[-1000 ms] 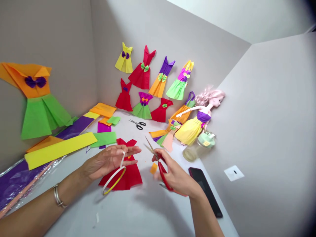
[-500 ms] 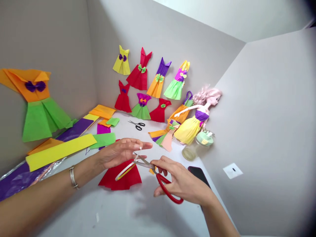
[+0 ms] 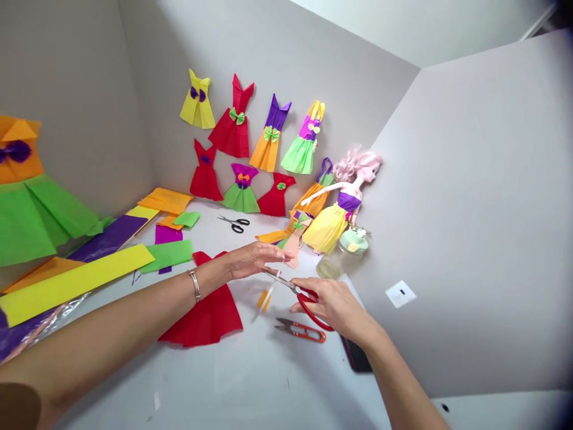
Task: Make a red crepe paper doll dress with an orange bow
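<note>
My left hand [image 3: 255, 260] is held out over the table, its fingertips pinching the end of a narrow white tape [image 3: 278, 276]. The tape hangs down from them, blurred at its lower end, over a small orange piece [image 3: 264, 300]. My right hand [image 3: 333, 304] grips a pair of red-handled scissors [image 3: 308, 303]. Their blades point left and reach the tape just below my left fingertips; whether it is cut through I cannot tell. A red paper dress [image 3: 210, 313] lies flat under my left forearm. Orange thread snips [image 3: 304, 331] rest below the scissors.
Black scissors [image 3: 233, 224] lie farther back. Several paper dresses [image 3: 231, 131] hang on the back wall. A doll [image 3: 338, 212] leans at the right, beside a jar with a green lid [image 3: 354, 241]. Coloured paper strips [image 3: 80, 280] cover the left side. A phone [image 3: 358, 357] lies by the right edge.
The view has swung to the right. Both hands have moved slightly up relative to the red dress. The tape, earlier seen as a slanted loop, hangs nearly edge-on, and the snips are uncovered.
</note>
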A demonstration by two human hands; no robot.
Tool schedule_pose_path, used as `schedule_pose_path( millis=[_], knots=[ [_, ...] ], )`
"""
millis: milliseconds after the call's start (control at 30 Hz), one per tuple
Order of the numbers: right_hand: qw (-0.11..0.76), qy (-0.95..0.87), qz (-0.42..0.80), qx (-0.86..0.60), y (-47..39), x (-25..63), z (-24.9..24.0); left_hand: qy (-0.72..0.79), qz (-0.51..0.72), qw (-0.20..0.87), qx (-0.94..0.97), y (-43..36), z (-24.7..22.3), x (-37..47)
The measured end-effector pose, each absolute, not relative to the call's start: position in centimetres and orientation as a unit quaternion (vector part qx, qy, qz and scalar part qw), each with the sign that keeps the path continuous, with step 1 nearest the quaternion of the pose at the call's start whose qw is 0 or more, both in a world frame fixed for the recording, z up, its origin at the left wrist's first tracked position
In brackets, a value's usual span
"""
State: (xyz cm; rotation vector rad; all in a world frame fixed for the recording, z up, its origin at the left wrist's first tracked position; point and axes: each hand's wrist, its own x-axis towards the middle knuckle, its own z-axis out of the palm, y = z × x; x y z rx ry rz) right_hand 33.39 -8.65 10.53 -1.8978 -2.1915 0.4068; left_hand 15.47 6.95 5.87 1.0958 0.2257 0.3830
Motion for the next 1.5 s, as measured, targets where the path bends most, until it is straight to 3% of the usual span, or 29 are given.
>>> schedule_pose_path(
  millis=[267, 500, 1033, 1133, 1233, 1333, 1500],
  knots=[
    [0.097, -0.730, 0.147, -0.660, -8.8, 33.4, 7.8, 0.120, 0.287, 0.842, 0.441, 9.7, 4.6, 14.5],
    [0.146, -0.629, 0.045, -0.762, -5.7, 34.8, 6.7, 0.142, 0.342, 0.835, 0.407, 8.9, 4.8, 10.0],
    [0.015, -0.668, 0.029, -0.744, -3.2, 25.4, 3.4, 0.227, 0.435, 0.773, 0.402, 3.2, 3.7, 1.7],
    [0.103, -0.686, 0.073, -0.717, -3.7, 24.5, 5.0, 0.243, 0.448, 0.760, 0.403, 3.0, 3.4, 1.3],
    [0.288, -0.671, 0.321, -0.603, -3.6, 22.9, 5.6, 0.262, 0.426, 0.762, 0.412, 2.5, 3.6, 1.2],
    [0.401, -0.558, 0.509, -0.518, -3.0, 21.2, 4.7, 0.262, 0.397, 0.773, 0.420, 2.1, 3.8, 1.3],
    [0.504, -0.410, 0.582, -0.488, -2.5, 20.1, 3.0, 0.268, 0.373, 0.772, 0.439, 1.8, 3.5, 1.2]
  ],
)
